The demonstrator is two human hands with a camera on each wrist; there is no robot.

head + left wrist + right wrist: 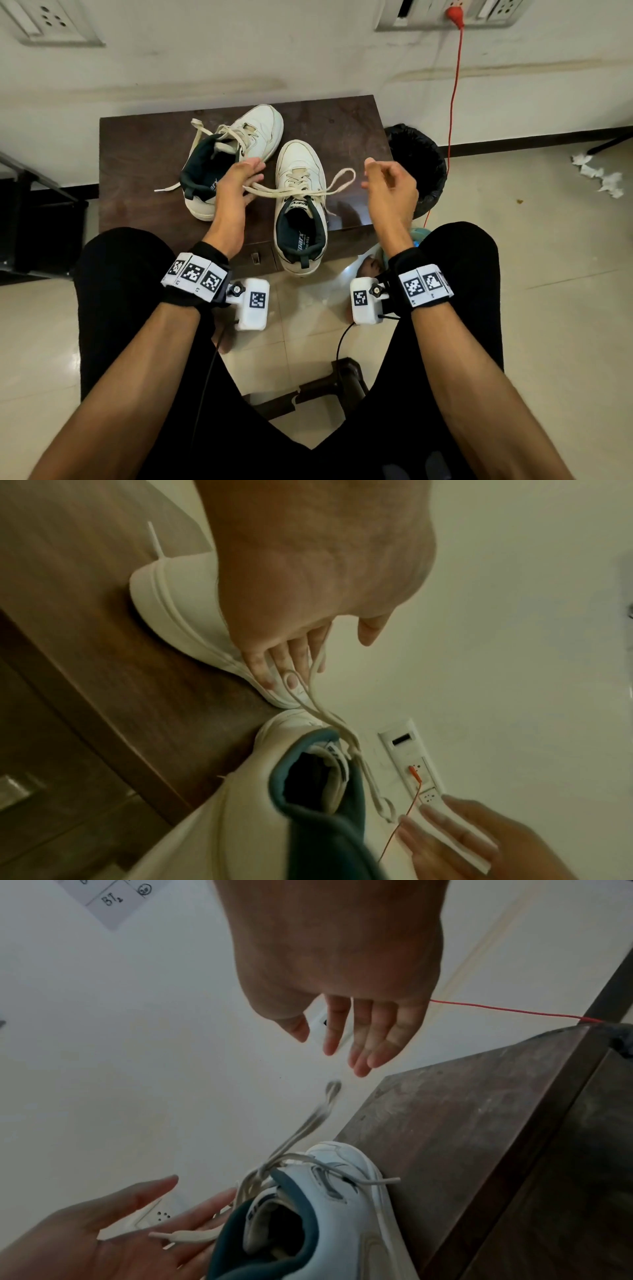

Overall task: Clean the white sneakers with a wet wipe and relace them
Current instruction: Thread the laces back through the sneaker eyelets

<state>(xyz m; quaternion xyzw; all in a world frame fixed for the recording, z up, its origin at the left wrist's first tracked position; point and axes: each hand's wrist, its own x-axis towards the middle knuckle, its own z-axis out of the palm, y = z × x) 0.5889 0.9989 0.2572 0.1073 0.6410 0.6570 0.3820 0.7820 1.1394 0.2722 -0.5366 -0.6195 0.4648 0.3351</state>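
Two white sneakers with dark green lining stand on a dark wooden table (144,154). The near sneaker (298,164) (346,1218) is laced, and its cream lace (344,178) spreads in a loop to each side. The far sneaker (257,130) (178,601) has loose laces. My left hand (246,178) (308,656) hovers between the shoes with straight fingers, and the left lace loop (329,712) lies across them. My right hand (373,174) (339,1042) hangs to the right of the near shoe, fingers relaxed, holding nothing. The right loop (329,1093) is blurred just below it.
A bin lined with a black bag (418,161) stands at the table's right edge. A red cable (455,102) runs down the wall from a socket. Crumpled white wipes (599,174) lie on the floor at the right. My knees are against the table front.
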